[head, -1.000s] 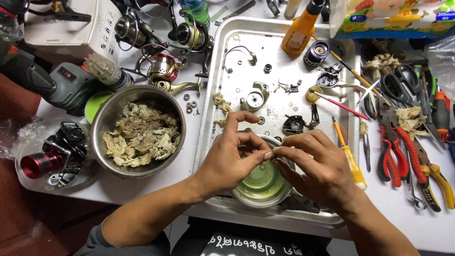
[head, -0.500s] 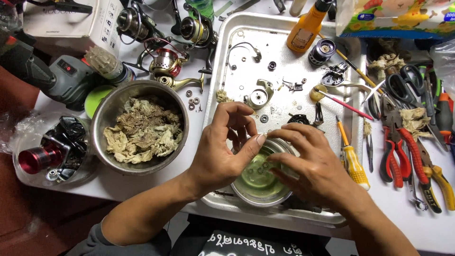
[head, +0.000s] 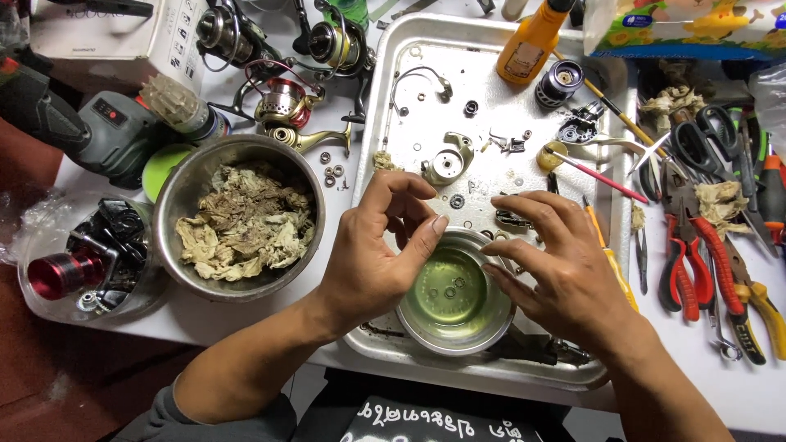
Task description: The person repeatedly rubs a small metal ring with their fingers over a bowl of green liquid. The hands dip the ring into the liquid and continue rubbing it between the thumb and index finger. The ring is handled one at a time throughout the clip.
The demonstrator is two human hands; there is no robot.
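Here, low in the middle of the frame, both hands hover over a small round steel bowl of greenish liquid (head: pixel 455 299) sitting in a scuffed metal tray (head: pixel 393 106). The left hand (head: pixel 372 250) is open, fingers curled, holding nothing; the right hand (head: pixel 561 266) is spread open, empty. A larger steel bowl of crumpled rags (head: pixel 241 217) sits left.

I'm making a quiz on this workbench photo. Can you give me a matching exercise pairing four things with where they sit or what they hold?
Things:
1. small steel bowl
2. large steel bowl
3. orange bottle
4. red-handled pliers

Descriptions:
A. filled with crumpled, soiled wipes
B. on the table, right of the metal tray
C. standing at the tray's far edge
D. holds greenish liquid with small parts, between the left hand and right hand

Pairs: 1-D, 2-A, 3-C, 4-B
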